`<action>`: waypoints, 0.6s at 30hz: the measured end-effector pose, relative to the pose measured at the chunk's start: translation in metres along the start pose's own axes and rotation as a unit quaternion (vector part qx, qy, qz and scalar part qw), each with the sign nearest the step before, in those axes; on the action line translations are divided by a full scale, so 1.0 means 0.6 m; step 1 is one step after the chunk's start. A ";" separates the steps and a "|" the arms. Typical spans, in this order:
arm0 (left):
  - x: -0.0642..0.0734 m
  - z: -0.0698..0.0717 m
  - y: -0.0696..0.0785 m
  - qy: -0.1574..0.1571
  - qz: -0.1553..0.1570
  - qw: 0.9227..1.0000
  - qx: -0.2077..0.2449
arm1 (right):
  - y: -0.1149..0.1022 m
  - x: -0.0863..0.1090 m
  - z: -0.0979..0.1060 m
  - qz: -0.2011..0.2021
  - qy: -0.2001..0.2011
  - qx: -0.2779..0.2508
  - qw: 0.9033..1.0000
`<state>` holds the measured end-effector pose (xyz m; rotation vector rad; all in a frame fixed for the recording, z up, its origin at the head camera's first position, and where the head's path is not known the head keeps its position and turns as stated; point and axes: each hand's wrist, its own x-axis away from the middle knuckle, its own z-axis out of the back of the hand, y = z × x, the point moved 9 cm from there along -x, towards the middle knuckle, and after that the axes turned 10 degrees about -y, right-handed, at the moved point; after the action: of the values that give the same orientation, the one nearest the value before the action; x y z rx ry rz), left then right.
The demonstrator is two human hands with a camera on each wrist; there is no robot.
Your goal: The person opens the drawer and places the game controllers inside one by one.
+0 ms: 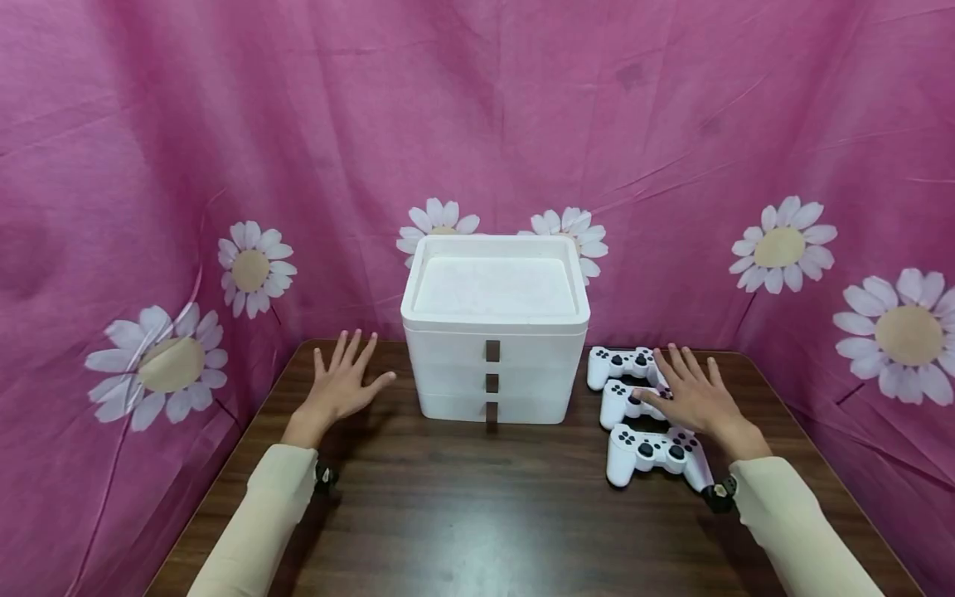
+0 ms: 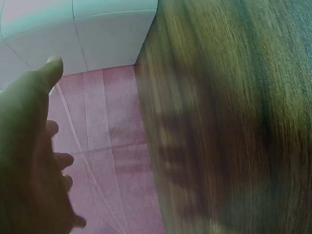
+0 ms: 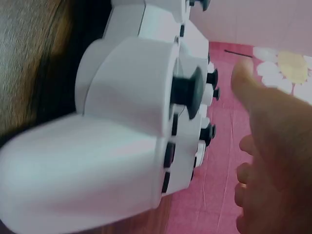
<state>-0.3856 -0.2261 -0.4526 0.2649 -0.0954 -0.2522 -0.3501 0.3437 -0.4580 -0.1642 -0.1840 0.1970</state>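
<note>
My left hand is spread over the table to the left of a white drawer box, holding nothing. The left wrist view shows its thumb in front of the box's side, the fingers apart. On the right, my right hand hovers with spread fingers over white game controllers, overlapping them in the head view. These are a front controller, a middle controller and a back controller, lined up front to back. In the right wrist view the front controller looms large beside the hand, a gap between them.
The box has a shallow recessed top and three stacked drawers with brown pull tabs. It stands at the back of the dark wooden table. A pink cloth with printed daisies hangs behind and at both sides.
</note>
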 end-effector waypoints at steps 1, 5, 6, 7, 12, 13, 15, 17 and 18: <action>0.000 0.006 0.004 0.014 -0.009 1.000 0.003 | -0.002 0.000 0.004 0.003 0.012 0.000 1.000; 0.005 0.038 0.023 0.088 -0.044 0.995 0.024 | -0.015 0.003 0.021 0.008 0.060 -0.014 0.998; 0.008 0.048 0.029 0.109 -0.051 0.992 0.034 | -0.020 0.005 0.026 0.008 0.070 -0.020 0.997; 0.010 0.059 0.034 0.129 -0.057 0.989 0.046 | -0.025 0.007 0.031 0.008 0.078 -0.029 0.997; 0.026 0.113 0.064 0.221 -0.088 0.964 0.120 | -0.067 0.021 0.065 0.026 0.126 -0.074 0.989; 0.029 0.122 0.070 0.233 -0.096 0.958 0.135 | -0.077 0.023 0.072 0.031 0.133 -0.081 0.987; 0.034 0.140 0.082 0.254 -0.113 0.947 0.164 | -0.098 0.028 0.084 0.041 0.137 -0.099 0.985; 0.037 0.155 0.092 0.264 -0.124 0.936 0.198 | -0.120 0.031 0.090 0.052 0.129 -0.122 0.983; 0.039 0.161 0.096 0.265 -0.126 0.931 0.216 | -0.131 0.032 0.092 0.058 0.122 -0.135 0.982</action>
<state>-0.3620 -0.2020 -0.3429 0.7794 0.4273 -0.4074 -0.3282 0.2794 -0.3871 -0.4665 0.0454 0.2660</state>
